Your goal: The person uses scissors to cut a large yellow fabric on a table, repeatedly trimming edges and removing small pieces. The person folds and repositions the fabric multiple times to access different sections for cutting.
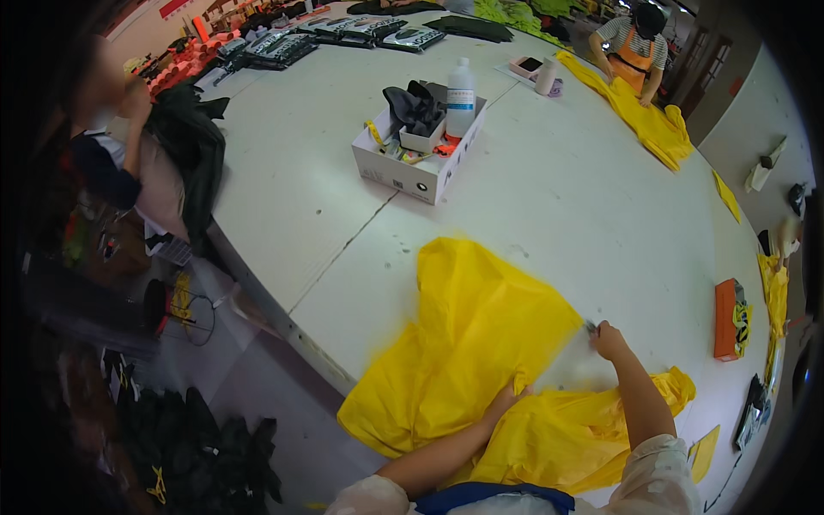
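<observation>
A yellow garment of thin, smooth cloth (481,309) spreads over the near part of the table, its left part blurred and hanging past the edge. My left hand (508,400) is closed on a fold in the garment's middle, the fingertips partly hidden by cloth. More of the yellow cloth bunches between my forearms. Just off the garment's right corner, my right hand (609,341) is closed around a small dark tool (590,327) with a metallic glint. Its tip is close to the cloth edge; the tool is too small and blurred to name.
Beyond the garment stands a white box (396,172) holding a bottle (461,99), dark cloth and a tape measure. An orange box (728,319) sits at right. A co-worker in an orange apron (637,56) handles yellow cloth; another person is at left by dark cloth (187,146).
</observation>
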`<state>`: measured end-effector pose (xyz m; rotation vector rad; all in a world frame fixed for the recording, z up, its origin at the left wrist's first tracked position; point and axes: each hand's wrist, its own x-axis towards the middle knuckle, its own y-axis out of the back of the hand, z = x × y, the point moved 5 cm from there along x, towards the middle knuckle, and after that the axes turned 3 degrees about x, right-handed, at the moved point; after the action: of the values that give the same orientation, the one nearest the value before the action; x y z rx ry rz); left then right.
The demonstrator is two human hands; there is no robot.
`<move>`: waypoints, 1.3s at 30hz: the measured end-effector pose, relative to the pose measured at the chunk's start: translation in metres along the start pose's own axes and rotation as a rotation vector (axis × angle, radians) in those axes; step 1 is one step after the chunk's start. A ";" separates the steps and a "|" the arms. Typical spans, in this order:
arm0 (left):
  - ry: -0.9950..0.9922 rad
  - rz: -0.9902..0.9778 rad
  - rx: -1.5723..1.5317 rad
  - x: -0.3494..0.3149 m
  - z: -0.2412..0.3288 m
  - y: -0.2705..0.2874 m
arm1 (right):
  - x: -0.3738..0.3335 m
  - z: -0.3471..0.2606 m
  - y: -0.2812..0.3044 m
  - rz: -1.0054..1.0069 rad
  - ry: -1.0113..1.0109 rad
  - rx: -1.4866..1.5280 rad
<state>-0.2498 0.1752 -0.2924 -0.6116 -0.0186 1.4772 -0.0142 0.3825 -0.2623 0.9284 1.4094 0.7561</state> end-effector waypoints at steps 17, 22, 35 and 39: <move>0.552 -0.736 -0.392 0.042 0.028 0.015 | 0.047 -0.491 0.110 0.499 1.083 -0.133; 0.173 -0.719 -0.390 0.067 0.076 0.049 | 0.021 -0.514 0.119 0.390 1.283 0.007; 0.309 -0.585 -0.113 0.105 0.095 0.074 | 0.094 -0.533 0.182 0.155 1.156 -0.059; 0.326 -0.588 -0.083 0.106 0.095 0.073 | 0.150 -0.557 0.185 0.070 0.957 -0.262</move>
<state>-0.3397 0.3072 -0.2779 -0.8254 -0.0052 0.8027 -0.5432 0.6484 -0.1356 0.3928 2.0188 1.5152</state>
